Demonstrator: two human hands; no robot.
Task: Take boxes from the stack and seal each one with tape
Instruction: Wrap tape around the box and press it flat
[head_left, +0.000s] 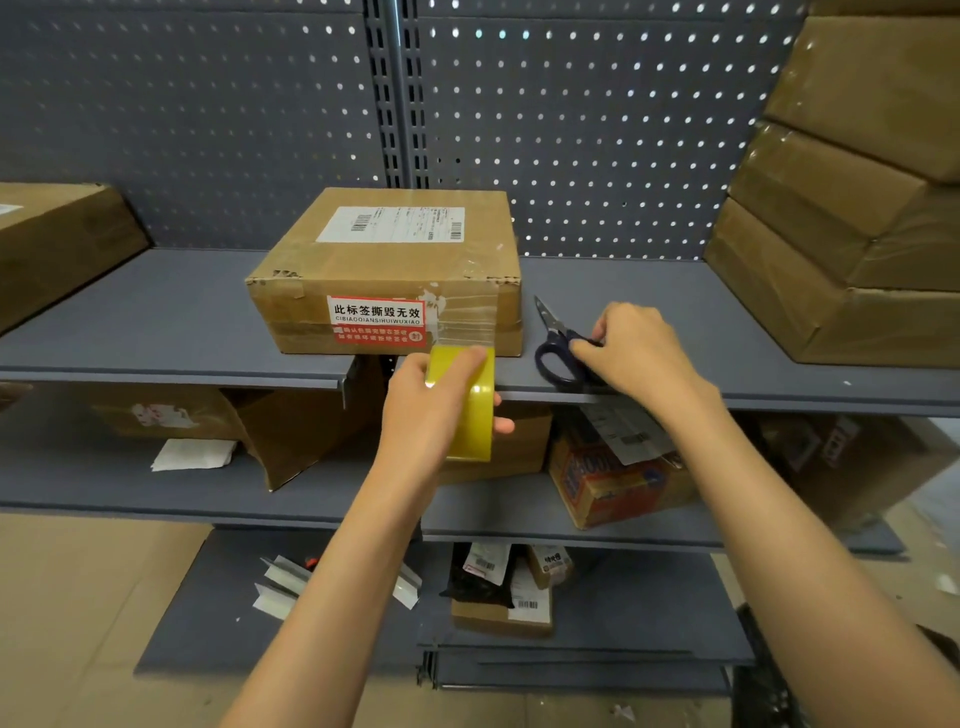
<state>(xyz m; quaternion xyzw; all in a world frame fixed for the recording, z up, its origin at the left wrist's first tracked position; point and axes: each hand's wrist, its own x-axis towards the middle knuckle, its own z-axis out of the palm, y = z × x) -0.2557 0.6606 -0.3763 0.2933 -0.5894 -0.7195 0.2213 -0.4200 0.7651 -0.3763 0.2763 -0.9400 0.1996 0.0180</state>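
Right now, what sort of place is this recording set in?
Probably a parcel storeroom or packing area: grey metal shelves against a pegboard wall, a labelled box being taped, and stacked boxes on the right.

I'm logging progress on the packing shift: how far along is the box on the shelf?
Done: a strip of clear tape runs over the box top and down its front. In hand: the left hand holds the tape roll, still joined to that strip; the right hand grips the scissors. Left: cutting the tape, then the stacked boxes.
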